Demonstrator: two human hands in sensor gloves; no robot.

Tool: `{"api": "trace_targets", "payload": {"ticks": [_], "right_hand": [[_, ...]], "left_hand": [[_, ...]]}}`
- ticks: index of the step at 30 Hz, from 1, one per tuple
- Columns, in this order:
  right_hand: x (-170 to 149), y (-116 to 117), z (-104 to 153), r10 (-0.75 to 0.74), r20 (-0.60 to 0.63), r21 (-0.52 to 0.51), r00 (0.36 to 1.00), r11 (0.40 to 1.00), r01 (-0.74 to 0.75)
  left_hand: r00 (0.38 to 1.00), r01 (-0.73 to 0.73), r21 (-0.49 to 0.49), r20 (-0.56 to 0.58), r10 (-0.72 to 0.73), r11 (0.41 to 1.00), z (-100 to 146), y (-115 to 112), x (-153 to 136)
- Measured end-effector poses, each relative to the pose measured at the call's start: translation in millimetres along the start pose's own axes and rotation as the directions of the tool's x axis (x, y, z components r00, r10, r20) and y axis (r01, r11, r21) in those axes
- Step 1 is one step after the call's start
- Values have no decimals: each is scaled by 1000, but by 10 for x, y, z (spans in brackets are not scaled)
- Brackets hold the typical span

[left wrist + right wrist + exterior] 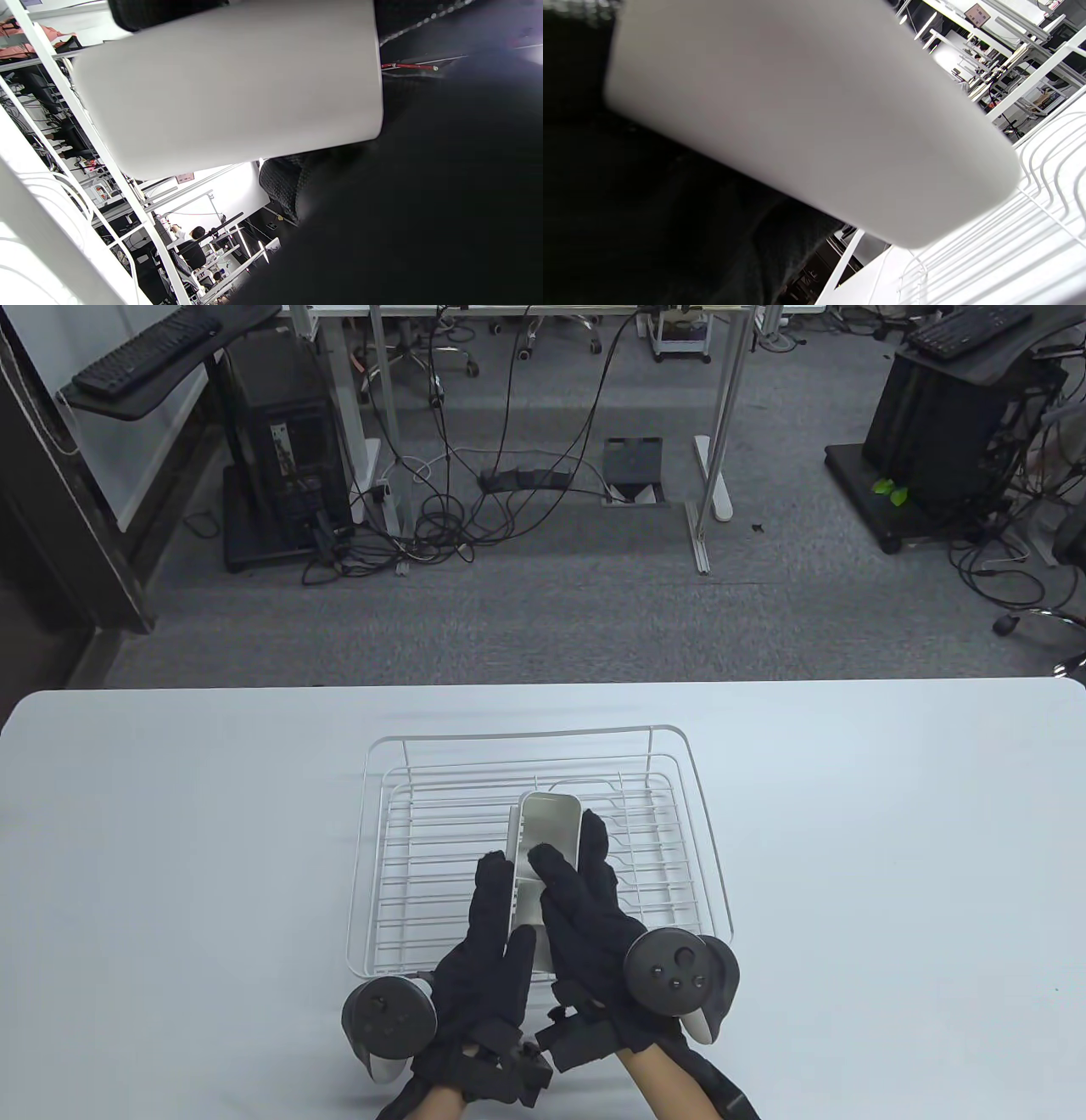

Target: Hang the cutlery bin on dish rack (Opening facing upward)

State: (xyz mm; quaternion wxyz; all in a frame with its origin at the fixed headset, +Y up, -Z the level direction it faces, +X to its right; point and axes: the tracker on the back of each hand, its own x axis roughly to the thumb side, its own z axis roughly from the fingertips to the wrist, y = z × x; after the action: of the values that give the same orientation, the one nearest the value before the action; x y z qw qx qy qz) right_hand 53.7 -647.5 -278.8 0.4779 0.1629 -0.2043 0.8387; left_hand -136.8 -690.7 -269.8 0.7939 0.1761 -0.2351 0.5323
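Note:
A white wire dish rack (386,814) stands on the table near its front edge. Both hands hold the long light-grey cutlery bin (547,836) above the rack's middle, its opening facing up toward the camera. My left hand (492,937) grips the bin's left side. My right hand (585,891) grips its right side, with fingers over the rim. In the left wrist view the bin's smooth wall (229,89) fills the top, rack wires (97,144) beside it. In the right wrist view the bin (797,123) hangs over the rack's wires (1031,220).
The white table (170,848) stretches to both sides of the rack. Beyond its far edge lie grey carpet, desk legs (721,449), cables and computer towers (280,449).

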Motion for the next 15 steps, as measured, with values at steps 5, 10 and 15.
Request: {"api": "trace_targets", "payload": {"ticks": [5,10,15], "right_hand": [[9,-44,10,10,10,-46,1000,999,-9],[-11,-51,15,-5,13,-67,1000,998,6],[-46,-41,14,-12,12,-73,1000,997,13]], "left_hand": [[1000,18,-23,22,-17,1000,-6,-13,11],[999,39,-60,30,-37,997,-17,-19,-8],[999,43,-75,29,-41,996,-20,-26,-28]]}}
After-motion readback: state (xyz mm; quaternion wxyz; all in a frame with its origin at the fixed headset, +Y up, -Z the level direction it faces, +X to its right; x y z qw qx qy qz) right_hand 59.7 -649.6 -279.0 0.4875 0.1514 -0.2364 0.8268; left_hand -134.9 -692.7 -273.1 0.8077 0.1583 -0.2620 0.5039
